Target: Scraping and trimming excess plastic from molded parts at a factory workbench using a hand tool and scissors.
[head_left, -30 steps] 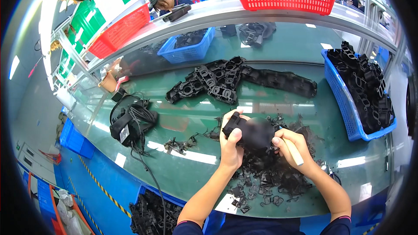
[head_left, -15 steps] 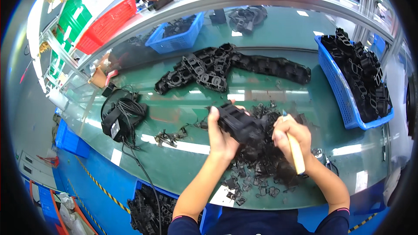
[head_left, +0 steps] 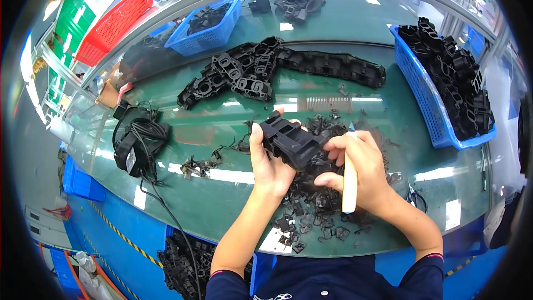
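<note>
My left hand point(head_left: 273, 169) is closed around a black moulded plastic part point(head_left: 291, 139), which is tilted over the table, thumb on its left side. My right hand point(head_left: 361, 169) holds a pale-handled tool point(head_left: 350, 183), with a small bluish tip pointing away from me. Its thumb and fingertips are spread apart by the right end of the part; whether they touch it I cannot tell. Beneath both hands lies a heap of thin black plastic scraps point(head_left: 327, 225). Beyond them, larger black plastic parts point(head_left: 244, 72) with oval openings lie on the green table point(head_left: 222, 211).
A blue basket point(head_left: 427, 100) full of black parts stands at the right, another blue basket point(head_left: 222, 36) at the back left. A coiled black cable point(head_left: 147, 136) lies left. Below the front edge is a bin of black parts point(head_left: 186, 261). A red basket point(head_left: 119, 28) sits on the shelf.
The whole view has shifted, so the scene sits higher and further left. My right hand has come closer to the black part, and its thumb and fingers have spread from a tighter grip.
</note>
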`<state>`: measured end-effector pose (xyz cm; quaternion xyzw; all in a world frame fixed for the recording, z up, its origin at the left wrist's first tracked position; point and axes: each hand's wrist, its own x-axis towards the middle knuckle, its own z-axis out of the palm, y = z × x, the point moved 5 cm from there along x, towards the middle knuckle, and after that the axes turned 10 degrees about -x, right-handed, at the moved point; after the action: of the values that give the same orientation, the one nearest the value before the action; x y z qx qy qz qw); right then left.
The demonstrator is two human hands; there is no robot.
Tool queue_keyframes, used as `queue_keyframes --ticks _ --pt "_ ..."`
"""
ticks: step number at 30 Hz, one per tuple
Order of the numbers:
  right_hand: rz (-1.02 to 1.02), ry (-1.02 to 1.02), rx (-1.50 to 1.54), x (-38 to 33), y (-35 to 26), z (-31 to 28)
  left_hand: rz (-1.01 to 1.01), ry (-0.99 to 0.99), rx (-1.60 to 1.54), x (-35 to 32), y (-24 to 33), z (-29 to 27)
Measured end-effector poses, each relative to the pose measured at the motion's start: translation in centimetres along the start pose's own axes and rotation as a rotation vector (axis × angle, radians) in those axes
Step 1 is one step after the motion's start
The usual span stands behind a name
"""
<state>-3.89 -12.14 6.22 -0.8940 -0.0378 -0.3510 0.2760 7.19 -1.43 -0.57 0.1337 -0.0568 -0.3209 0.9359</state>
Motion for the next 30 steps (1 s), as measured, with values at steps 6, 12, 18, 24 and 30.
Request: queue_keyframes --ticks 6,12,18,24,30 --pt "0.524 -0.210 0.631 -0.5 1.3 1.3 0.117 -0.119 0.113 -0.5 0.6 1.9" --pt "0.478 -0.151 0.632 0.1 2.0 0.3 0.085 -0.201 0.249 -0.5 0.9 2.5" --pt "0.475 -0.127 0.642 0.3 2.3 -0.6 -0.030 -0.159 0.304 -0.4 0.8 3.3" --pt "0.458 -0.104 0.630 0.6 1.6 -0.5 -0.052 -0.170 0.188 -0.4 0.6 2.7" --pt "0.396 -0.130 0.525 0.5 2.0 -0.6 -0.014 -0.201 0.173 -0.4 0.6 2.6"
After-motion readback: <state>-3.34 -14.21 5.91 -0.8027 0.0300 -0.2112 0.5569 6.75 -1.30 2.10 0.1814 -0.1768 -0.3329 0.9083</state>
